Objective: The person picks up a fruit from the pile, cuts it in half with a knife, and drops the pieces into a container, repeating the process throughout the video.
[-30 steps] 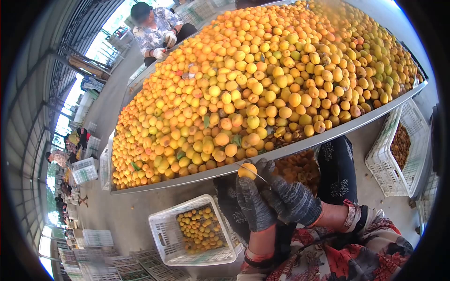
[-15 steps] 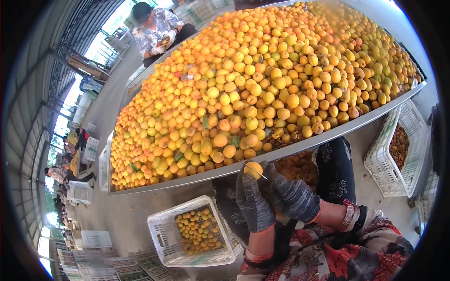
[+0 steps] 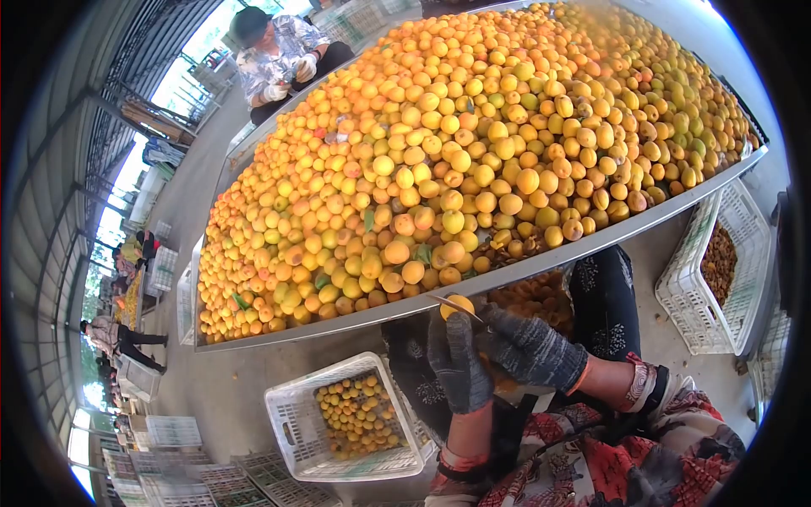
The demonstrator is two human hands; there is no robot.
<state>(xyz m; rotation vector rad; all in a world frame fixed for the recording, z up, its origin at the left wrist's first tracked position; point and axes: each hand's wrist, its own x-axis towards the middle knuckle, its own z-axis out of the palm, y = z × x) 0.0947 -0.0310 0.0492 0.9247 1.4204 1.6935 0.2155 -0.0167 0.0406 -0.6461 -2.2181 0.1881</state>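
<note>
Gloved in grey knit, my left hand (image 3: 460, 367) pinches a yellow-orange apricot (image 3: 457, 305) just below the near metal edge of the table. A thin knife (image 3: 438, 299) lies across the apricot, its blade tip jutting out to the left. My right hand (image 3: 534, 348), in a matching glove, is closed around the knife's other end; the handle is hidden by the fingers. Close beyond both hands rises a large heap of apricots (image 3: 448, 177). Orange fruit pieces (image 3: 536, 297) lie below the table edge, between my knees.
The metal table rim (image 3: 591, 244) runs in front of me. A white crate (image 3: 279, 397) holding apricots stands at lower left. Another white crate (image 3: 683, 308) with brown-orange contents is at right. Across the heap sits a person (image 3: 283, 59) in white gloves; others work at far left.
The knife blade has turned to show its flat side across the apricot. Both hands have shifted slightly. The person across has lowered their hands, and a person at far left has moved.
</note>
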